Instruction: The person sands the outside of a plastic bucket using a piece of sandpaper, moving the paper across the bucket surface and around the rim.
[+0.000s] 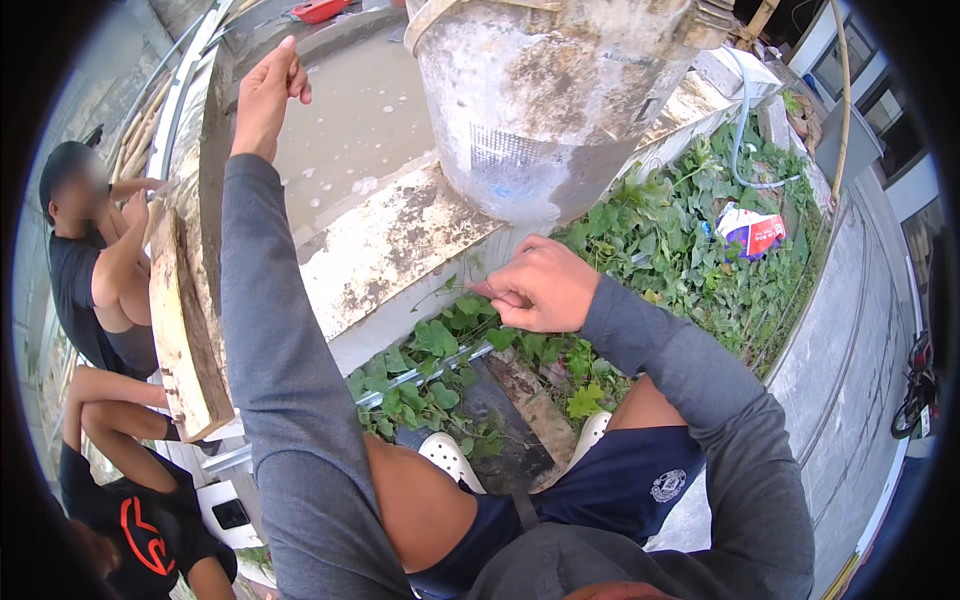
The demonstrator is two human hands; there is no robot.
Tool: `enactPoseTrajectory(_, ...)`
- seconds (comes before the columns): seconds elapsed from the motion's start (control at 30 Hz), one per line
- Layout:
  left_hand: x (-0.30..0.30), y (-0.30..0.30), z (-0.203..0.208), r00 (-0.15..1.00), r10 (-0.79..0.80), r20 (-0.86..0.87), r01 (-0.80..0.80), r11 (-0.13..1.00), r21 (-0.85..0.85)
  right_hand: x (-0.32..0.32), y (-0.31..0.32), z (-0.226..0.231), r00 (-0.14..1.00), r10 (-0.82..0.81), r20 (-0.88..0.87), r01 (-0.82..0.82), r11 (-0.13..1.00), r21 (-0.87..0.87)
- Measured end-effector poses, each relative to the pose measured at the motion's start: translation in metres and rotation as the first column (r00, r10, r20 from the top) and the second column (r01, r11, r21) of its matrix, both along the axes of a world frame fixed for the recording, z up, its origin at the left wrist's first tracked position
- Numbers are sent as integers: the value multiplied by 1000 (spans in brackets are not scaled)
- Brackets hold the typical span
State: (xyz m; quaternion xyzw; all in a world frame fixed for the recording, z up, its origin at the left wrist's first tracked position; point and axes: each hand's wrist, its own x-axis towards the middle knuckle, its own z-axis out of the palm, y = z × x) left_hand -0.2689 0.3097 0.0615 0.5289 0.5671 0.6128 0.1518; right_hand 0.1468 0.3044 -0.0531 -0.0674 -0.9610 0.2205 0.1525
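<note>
My left hand [268, 97] is raised at the end of a stretched arm, over the grey, watery basin [350, 110]. Its fingers are curled in, and anything between them is too small to see. Closer to me, my right hand [545, 287] is closed in a pinch just below the bucket, above green vines [440, 345]. What that pinch holds, if anything, cannot be made out. A big white bucket [560, 110], smeared with dried cement, stands on the stained ledge [385, 235] of the basin. Neither hand touches the bucket.
Leafy plants grow beside the wall, with a crumpled red-and-white packet [750, 232] and a pale hose [744, 130] among them. A rough wooden plank [185, 330] juts out at left. Two people in black shirts [85, 260] sit there. A red plastic thing [320, 10] lies beyond the basin.
</note>
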Motion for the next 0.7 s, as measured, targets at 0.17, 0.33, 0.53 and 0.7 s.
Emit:
enactPoseTrajectory(0.17,6,-12,7,991,126,-48,-118,984,135,5,2,3,999,-15,31,16,1000,-19)
enactPoseTrajectory(0.33,-1,-22,14,970,242,-30,-232,952,201,2,1,5,1000,-5,6,5,1000,-26)
enactPoseTrajectory(0.53,28,-24,30,988,150,-36,-139,968,207,4,0,5,1000,-8,16,8,1000,-14)
enactPoseTrajectory(0.7,50,-23,37,999,33,-23,-30,994,109,12,0,9,1000,-20,-18,19,999,-28)
